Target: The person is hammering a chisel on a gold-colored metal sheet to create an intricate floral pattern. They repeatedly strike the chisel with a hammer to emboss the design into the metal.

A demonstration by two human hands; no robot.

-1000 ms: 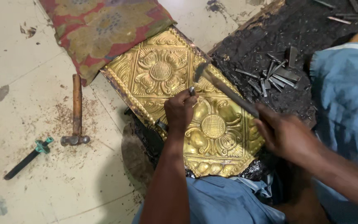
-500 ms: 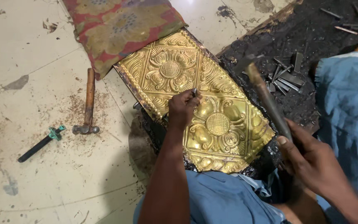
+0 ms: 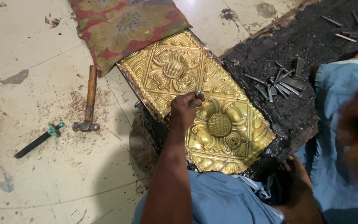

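Floor: pale stone tiles, stained, dusted with reddish grit. Cushion: patterned red and olive. Black pitch bed: rough, at upper right.

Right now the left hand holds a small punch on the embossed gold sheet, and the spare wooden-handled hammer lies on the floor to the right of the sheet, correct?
Not quite. The left hand does hold a small punch on the embossed gold sheet, but the wooden-handled hammer lies on the floor to the left of the sheet, not the right. The head view shows it.

Left hand, punch, brass panel
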